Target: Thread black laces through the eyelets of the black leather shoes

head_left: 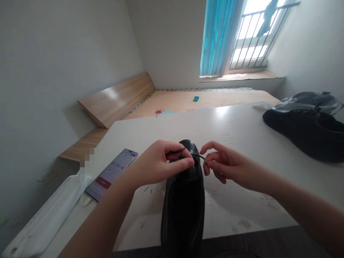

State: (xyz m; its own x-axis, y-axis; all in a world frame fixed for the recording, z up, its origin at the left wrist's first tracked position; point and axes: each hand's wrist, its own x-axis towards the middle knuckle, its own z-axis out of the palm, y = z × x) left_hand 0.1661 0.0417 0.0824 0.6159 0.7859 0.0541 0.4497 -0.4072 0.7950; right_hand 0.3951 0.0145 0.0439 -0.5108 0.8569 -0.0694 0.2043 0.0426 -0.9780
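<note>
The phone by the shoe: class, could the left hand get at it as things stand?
Likely yes: the left hand is close to the phone with nothing between, though it pinches the shoelace.

At frame centre, the left grip (161,163) pinched a black lace (176,152) on a black leather shoe (184,211); the open right grip (223,165) sat just beside the lace's other end, above the white surface (228,129), with a phone (111,173) lying lower left.

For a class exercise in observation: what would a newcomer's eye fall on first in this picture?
The eye goes first to the centre, where the left hand pinches a thin dark lace that runs towards the right hand, above a black leather shoe on a white table. A second black shoe sits at the table's right side, and a lit phone lies at its left. High up, a blue curtain hangs beside a barred window.
</note>
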